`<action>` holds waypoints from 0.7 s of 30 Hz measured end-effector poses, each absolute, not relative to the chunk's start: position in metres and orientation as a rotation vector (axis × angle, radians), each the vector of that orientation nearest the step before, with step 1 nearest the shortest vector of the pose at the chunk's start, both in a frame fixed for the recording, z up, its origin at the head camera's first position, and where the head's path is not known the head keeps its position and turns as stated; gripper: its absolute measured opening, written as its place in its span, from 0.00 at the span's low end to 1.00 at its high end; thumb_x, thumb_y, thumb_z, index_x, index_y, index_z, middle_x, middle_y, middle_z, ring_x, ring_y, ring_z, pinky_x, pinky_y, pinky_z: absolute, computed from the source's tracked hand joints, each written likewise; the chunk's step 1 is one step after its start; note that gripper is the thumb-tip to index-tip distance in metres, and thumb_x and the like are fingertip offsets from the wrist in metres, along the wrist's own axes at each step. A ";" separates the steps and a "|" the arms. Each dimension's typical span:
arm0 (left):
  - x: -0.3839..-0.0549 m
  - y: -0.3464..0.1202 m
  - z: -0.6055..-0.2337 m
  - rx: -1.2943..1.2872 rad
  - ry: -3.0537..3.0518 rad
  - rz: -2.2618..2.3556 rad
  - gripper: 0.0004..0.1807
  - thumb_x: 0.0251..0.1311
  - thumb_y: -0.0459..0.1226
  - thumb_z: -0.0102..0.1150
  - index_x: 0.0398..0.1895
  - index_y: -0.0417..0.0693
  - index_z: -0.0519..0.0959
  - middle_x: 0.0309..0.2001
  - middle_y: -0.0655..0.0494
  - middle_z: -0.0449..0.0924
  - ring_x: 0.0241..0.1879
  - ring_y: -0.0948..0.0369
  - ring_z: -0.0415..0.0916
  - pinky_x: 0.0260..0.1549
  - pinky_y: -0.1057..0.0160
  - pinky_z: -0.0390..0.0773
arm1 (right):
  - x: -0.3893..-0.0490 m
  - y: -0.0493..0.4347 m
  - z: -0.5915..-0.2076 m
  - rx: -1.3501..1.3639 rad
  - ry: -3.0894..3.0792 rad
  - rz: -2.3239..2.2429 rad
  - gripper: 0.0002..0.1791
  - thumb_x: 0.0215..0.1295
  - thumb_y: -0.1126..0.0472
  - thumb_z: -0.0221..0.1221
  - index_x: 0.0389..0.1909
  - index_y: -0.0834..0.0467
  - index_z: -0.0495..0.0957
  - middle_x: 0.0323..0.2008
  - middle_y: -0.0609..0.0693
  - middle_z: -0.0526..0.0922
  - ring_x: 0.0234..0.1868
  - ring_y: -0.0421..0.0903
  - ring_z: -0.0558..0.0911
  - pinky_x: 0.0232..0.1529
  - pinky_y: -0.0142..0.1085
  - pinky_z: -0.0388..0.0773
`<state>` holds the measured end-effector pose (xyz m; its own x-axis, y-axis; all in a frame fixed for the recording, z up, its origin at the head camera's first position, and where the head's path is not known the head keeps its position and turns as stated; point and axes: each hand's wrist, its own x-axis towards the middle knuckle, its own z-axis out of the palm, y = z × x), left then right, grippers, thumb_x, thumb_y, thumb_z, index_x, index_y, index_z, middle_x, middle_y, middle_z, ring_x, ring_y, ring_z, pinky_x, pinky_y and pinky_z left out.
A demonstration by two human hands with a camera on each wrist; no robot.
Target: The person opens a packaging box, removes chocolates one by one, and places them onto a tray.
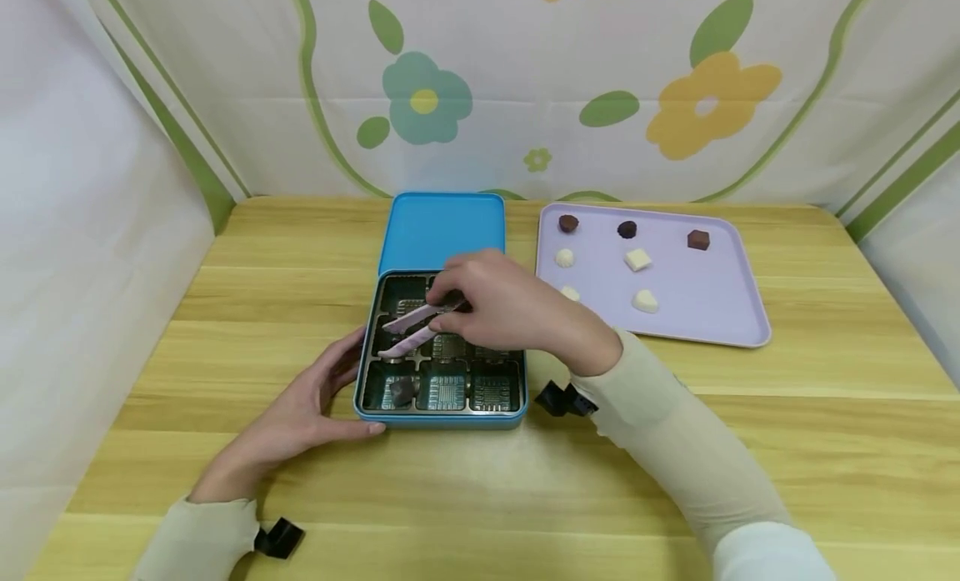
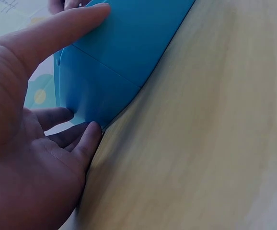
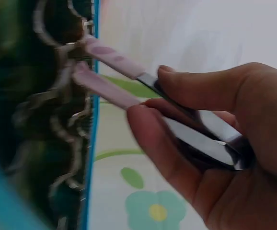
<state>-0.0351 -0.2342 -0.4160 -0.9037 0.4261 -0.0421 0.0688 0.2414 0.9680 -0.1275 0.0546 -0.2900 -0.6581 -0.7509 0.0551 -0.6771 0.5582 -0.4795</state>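
My right hand (image 1: 501,302) holds a pair of tongs (image 1: 411,341) with pale pink tips and metal arms, its thumb and fingers on the two arms. The tips stand apart over the left-middle compartment of a blue tin box (image 1: 457,421) with a dark divided insert (image 1: 446,389). A dark chocolate (image 1: 402,391) lies in the front-left compartment. At the tin's front-left corner, my left hand (image 1: 303,410) grips it, the thumb (image 2: 76,28) along one side and fingertips (image 2: 93,136) low on another. My right hand hides the back-right compartments.
The tin's open blue lid (image 1: 447,227) lies behind it. A lilac tray (image 1: 705,314) at the right bears several chocolates, brown like the square one (image 1: 698,240) and white like the heart-shaped one (image 1: 645,301). A flowered curtain (image 1: 495,72) hangs along the wooden table's (image 1: 810,448) back edge.
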 end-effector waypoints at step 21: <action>-0.035 -0.236 -0.416 0.405 2.214 1.705 0.65 0.52 0.32 0.84 0.89 0.60 0.51 0.84 0.44 0.56 0.81 0.39 0.59 0.70 0.84 0.62 | -0.129 0.083 -0.303 -0.980 2.502 -1.142 0.07 0.71 0.62 0.71 0.46 0.56 0.93 0.35 0.46 0.86 0.32 0.40 0.87 0.36 0.36 0.86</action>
